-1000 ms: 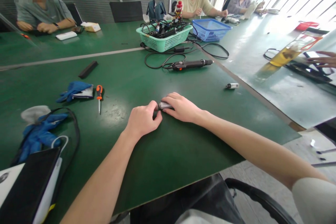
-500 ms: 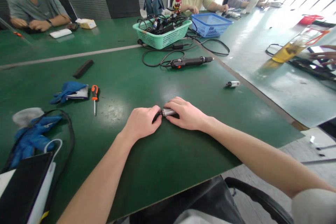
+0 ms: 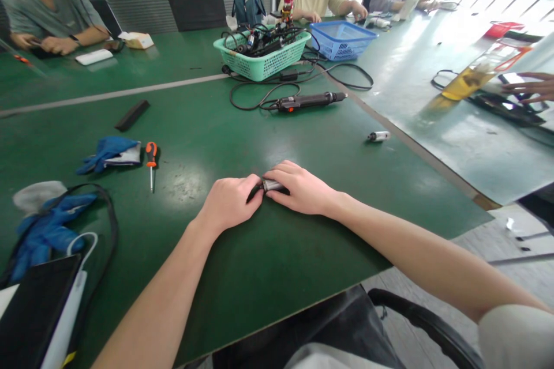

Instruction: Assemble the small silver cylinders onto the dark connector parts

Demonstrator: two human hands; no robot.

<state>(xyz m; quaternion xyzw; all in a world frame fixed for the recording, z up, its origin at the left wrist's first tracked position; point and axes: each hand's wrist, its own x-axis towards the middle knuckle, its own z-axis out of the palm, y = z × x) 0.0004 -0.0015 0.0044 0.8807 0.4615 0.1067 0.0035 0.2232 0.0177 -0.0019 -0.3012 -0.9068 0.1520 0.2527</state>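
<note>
The right hand (image 3: 303, 189) grips a metal cylinder (image 3: 272, 185). The left hand (image 3: 229, 202) pinches its left end. A screwdriver (image 3: 151, 157) lies left.

Between the fingers (image 3: 279, 173), a smooth, metallic-looking cylinder (image 3: 272, 185); beneath them, a glossy tabletop (image 3: 277, 259); beyond, a plastic basket (image 3: 265, 64); leftward, a cloth glove (image 3: 113, 149).
</note>
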